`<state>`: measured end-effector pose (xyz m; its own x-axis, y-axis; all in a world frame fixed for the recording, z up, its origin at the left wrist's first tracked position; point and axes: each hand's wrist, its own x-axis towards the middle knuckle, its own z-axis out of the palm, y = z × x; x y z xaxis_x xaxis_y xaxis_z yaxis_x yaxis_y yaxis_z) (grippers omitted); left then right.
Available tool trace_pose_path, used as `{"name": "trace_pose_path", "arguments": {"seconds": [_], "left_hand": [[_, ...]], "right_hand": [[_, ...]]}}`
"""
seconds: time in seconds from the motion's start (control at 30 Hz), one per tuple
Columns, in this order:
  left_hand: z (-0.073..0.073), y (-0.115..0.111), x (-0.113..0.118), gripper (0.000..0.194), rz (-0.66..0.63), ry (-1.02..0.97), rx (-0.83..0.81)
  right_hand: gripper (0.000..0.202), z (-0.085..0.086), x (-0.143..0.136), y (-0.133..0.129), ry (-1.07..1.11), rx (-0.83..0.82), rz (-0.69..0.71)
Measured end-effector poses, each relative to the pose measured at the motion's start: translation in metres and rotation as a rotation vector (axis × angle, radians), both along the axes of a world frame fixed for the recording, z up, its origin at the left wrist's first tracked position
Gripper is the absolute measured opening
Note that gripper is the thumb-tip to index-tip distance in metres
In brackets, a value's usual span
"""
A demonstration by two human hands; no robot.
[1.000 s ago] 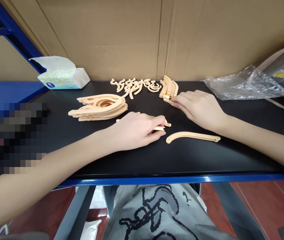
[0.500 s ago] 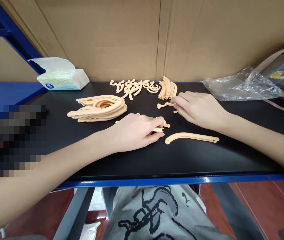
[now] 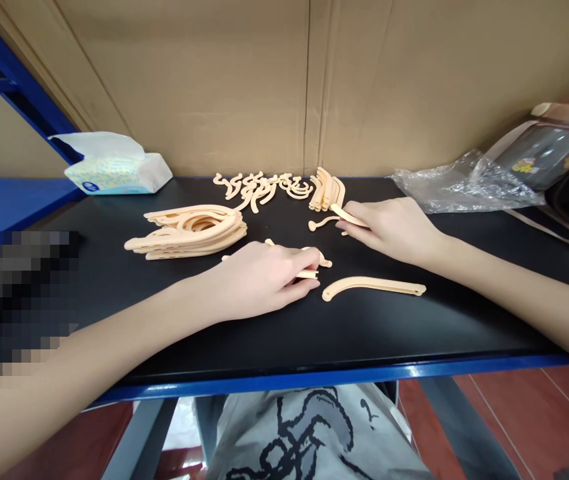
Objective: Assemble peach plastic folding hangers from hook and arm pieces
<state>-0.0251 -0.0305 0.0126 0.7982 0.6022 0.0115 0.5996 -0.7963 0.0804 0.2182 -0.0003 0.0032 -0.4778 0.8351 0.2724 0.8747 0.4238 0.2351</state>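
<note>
My left hand [image 3: 269, 280] is closed on a beige plastic hanger arm [image 3: 307, 274], whose end sticks out between thumb and fingers. Other beige parts lie partly hidden under and behind that hand, among them a curved piece [image 3: 326, 263]. My right hand [image 3: 391, 227] pinches another hanger arm [image 3: 348, 216], one end pointing up and left from the fingertips. Just left of those fingers a small hook [image 3: 321, 224] lies on the black table. A single curved hanger arm [image 3: 374, 287] rests on the table, between and in front of both hands, touched by neither.
A stack of folded beige hangers [image 3: 189, 233] lies at left. Behind are a pile of small hooks [image 3: 259, 187] and a bundle of hanger arms [image 3: 326, 190]. A tissue pack [image 3: 119, 170] stands back left; a clear plastic bag [image 3: 444, 187] and a bottle [image 3: 547, 160] are back right.
My right hand now shows a hanger arm in its fingertips, near the bundle; the small hook beside it lies on the table. My left hand keeps its grip. The view has shifted slightly.
</note>
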Motion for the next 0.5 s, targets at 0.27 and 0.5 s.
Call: {"name": "trace_pose_path", "arguments": {"seconds": [0.27, 0.5], "left_hand": [[0.002, -0.001, 0.000, 0.011, -0.003, 0.015, 0.018], [0.003, -0.001, 0.000, 0.010, -0.001, 0.003, -0.007]], "right_hand": [[0.034, 0.008, 0.003, -0.001, 0.017, 0.102, -0.037], [0.030, 0.004, 0.012, 0.009, 0.071, 0.037, -0.114]]}}
